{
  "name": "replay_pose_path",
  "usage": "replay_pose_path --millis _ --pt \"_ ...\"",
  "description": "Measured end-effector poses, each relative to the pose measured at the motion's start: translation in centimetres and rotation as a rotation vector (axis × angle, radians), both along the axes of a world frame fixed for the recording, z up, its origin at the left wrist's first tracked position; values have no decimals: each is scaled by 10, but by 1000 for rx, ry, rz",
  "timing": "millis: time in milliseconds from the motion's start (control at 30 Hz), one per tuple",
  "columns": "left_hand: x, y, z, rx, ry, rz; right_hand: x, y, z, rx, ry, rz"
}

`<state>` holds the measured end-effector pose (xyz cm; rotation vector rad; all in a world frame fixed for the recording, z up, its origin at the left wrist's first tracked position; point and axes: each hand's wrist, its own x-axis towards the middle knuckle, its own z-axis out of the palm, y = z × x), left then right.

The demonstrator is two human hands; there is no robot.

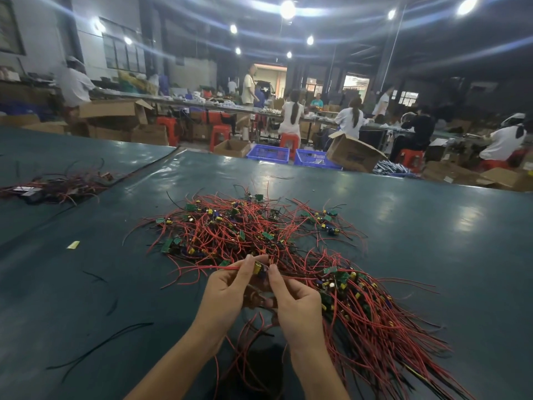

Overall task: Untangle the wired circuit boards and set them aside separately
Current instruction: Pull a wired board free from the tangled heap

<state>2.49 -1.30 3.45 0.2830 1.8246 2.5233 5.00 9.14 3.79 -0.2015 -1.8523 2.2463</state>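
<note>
Most of the circuit board [259, 269] is covered by the fingers that hold it. Only a yellow part and a dark blue one show between the fingertips, so its long axis cannot be told. It is held just above the green surface [86, 284], at the near edge of the tangled heap [230, 226] of boards and red wires. The left hand [227, 287] pinches it from the left, with its fingers [248, 262] pressed together on it. The right hand [294, 298] pinches it from the right with curled fingers [272, 273]. What lies under the palms is hidden.

One red wire [202, 268] runs from the board out to the left, nearly level across the view. Other strands trail right toward the sorted bundle [360, 307]. That bundle has its boards gathered at the upper left end. Its wires fan toward the lower right, where the frame edge cuts them off.

A further pile [57, 187] at the far left is dim and blurred, and its boards are hard to make out. A loose black wire [101, 345] lies apart on the near left.
</note>
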Motion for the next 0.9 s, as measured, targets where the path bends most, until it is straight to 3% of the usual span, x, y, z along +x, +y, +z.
replay_pose_path --millis 100,200,267,333,533,600,667,767,900 --pt "0 3 -4 -145 182 106 3 -4 2 17 23 52" --pt "-1 -2 -10 -486 582 323 5 -5 5 -19 17 37" --pt "-1 -7 -13 -685 781 348 4 -2 5 -146 -17 39" --pt "-2 -10 -14 -836 858 294 2 2 6 -235 -17 -9" --pt "-15 -17 -31 -1110 731 202 0 32 14 -202 213 -456" --pt "-20 -21 -38 -1188 644 202 2 47 14 -6 244 -569" --pt "-24 -24 -44 -1309 525 192 2 57 12 346 247 -688" --pt "-27 -24 -50 -1451 386 136 2 67 8 760 117 -767" --pt "-28 -24 -56 -1572 317 95 3 67 5 973 -214 -687"
